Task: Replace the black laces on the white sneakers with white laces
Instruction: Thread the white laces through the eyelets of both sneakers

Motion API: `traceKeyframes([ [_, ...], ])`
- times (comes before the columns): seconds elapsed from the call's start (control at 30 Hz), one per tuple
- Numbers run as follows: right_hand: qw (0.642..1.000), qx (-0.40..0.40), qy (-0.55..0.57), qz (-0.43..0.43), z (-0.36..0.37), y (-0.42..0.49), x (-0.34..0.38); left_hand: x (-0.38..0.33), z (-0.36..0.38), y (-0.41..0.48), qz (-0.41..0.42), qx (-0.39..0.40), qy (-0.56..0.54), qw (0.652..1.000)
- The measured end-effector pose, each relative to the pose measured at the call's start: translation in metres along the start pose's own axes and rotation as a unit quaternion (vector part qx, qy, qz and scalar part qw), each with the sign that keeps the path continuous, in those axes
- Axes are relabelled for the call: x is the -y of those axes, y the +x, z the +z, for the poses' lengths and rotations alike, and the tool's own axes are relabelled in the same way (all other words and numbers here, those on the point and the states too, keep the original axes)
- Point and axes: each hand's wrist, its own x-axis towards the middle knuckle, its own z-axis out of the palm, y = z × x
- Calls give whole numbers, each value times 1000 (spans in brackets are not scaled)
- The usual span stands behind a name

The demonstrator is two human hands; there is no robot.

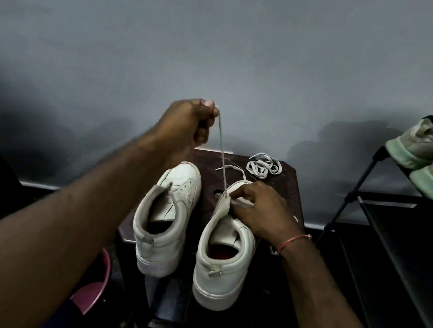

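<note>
Pinching the white lace (221, 150) taut in curled fingers (209, 106) of the raised left hand (187, 125); gripping the right sneaker (222, 264) at its eyelets with the right hand (261, 210). Seemingly mid-lacing, pulling slack through; next likely needs the end fed across. Leaving the left sneaker (165, 226) unlaced alongside on the stool (287, 192).

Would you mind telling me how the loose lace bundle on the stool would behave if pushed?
The lace bundle lies in slack loops, so it is probably floppy and would likely spread rather than slide whole. It looks thin, so probably very light.
</note>
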Motion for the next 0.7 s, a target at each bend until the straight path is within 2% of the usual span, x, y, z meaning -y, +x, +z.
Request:
traceKeyframes([
  [0.07, 1000, 2, -8, -1, -2, -1, 1, 3, 4, 2, 33, -16, 50, 998],
  [0.1, 1000, 3, -12, -1, -2, -1, 2, 11, 7, 1, 45, -15, 131, 990],
  [0.17, 1000, 6, -17, -2, -2, -1, 2, 36, 12, -2, 60, 14, 339, 939],
  [0.2, 1000, 7, -16, -2, -2, -1, 2, 50, 15, -4, 61, 37, 403, 913],
  [0.23, 1000, 8, -11, 0, -2, 0, 3, 61, 19, -6, 56, 53, 404, 912],
  [0.27, 1000, 4, -6, -1, -2, 1, 4, 70, 23, -8, 47, 60, 359, 930],
  [0.33, 1000, 4, -1, -8, 0, 3, 2, 75, 30, -12, 22, 34, 199, 979],
  [0.37, 1000, 4, 0, -15, 1, 4, 0, 74, 33, -12, 5, 23, 113, 993],
  [0.4, 1000, 3, 4, -21, 2, 4, -1, 73, 37, -12, -15, 26, 23, 999],
  [0.47, 999, -1, 17, -32, 0, 3, -2, 67, 44, -11, -66, 48, -129, 988],
  [0.5, 999, 0, 23, -30, -1, 3, -2, 64, 48, -13, -87, 45, -164, 982],
  [0.57, 1000, 6, 21, -17, -4, 2, 0, 64, 53, -13, -108, 2, -163, 981],
  [0.6, 1000, 9, 11, -15, -5, 1, 0, 67, 54, -12, -106, -30, -126, 986],
  [0.7, 1000, 4, -14, -25, -6, 0, 1, 76, 52, -10, -75, -63, 88, 991],
])
